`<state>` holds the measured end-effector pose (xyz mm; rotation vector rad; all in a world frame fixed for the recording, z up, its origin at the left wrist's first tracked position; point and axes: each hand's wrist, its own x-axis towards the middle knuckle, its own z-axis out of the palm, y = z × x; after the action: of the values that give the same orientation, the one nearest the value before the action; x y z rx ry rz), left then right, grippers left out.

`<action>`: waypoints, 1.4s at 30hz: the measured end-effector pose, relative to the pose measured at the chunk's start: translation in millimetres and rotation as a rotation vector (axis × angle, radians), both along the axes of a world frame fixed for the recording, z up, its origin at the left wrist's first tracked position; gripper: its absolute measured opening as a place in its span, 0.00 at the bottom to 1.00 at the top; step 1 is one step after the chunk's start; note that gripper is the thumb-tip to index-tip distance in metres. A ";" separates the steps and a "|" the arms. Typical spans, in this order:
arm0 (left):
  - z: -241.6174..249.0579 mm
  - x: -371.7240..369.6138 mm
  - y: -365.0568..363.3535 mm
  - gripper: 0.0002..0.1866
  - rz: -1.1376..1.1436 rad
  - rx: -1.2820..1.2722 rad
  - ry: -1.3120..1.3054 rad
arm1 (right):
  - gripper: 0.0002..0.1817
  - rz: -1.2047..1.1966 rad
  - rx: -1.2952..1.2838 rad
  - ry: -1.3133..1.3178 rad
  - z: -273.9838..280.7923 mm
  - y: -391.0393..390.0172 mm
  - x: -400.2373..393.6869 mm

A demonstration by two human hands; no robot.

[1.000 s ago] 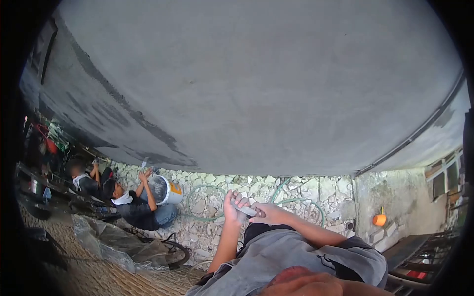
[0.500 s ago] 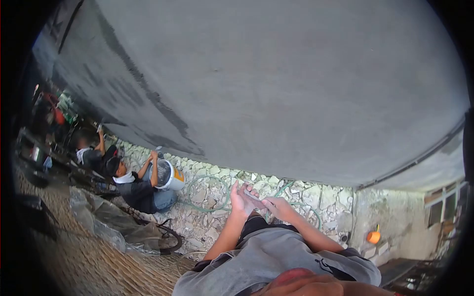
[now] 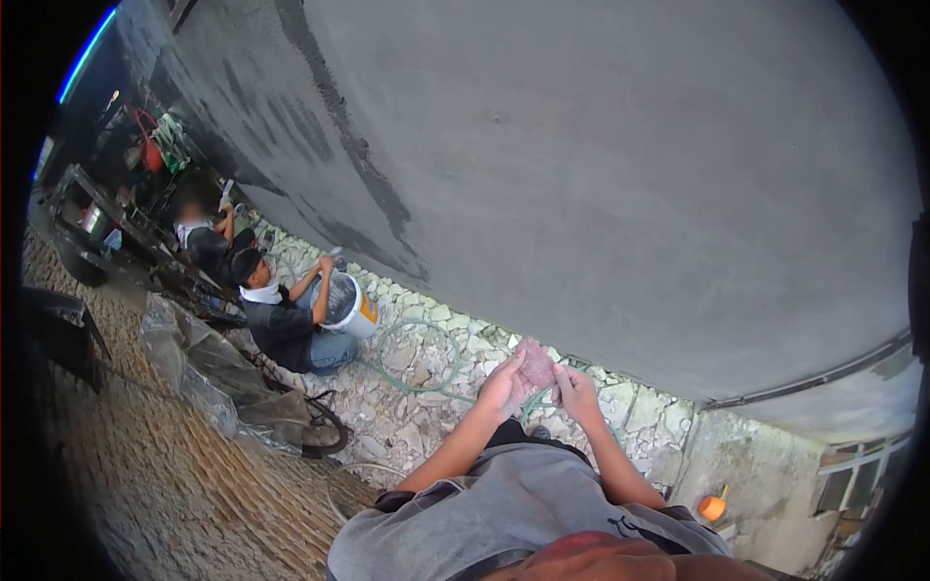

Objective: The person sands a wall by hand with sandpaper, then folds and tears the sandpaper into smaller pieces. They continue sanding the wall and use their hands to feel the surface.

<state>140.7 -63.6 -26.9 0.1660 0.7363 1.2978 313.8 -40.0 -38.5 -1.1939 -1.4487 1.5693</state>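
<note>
The person holds a reddish-brown sheet (image 3: 536, 365), which looks like sandpaper, in front of the body, above the broken stones (image 3: 412, 360) and near the foot of the grey wall (image 3: 630, 194). The left hand (image 3: 504, 387) takes its left side, with the thumb at the edge and some fingers seeming to lie under it. The right hand (image 3: 575, 392) pinches the right edge between thumb and fingers; how the other fingers are bent, I cannot tell. Probably it is held at two sides so that the thin piece stays flat and can be looked at. Its broad face is turned up to the head camera, and its far edge points toward the wall. The outline is almost as wide as long, so the long axis is not clear. Just beside the hands, a green hose (image 3: 459, 360) lies in a loop. Farther left, a co-worker (image 3: 281, 315) crouches at a white bucket (image 3: 359, 318), perhaps placed there to be within reach.
</note>
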 end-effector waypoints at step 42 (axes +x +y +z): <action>8.0 2.1 1.8 0.14 -0.031 0.223 1.069 | 0.06 -0.043 -0.048 0.128 3.9 26.1 32.9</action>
<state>142.8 -61.8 -19.0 1.1019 1.4651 1.2090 346.8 -13.9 -34.6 -1.1230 -1.3025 1.6286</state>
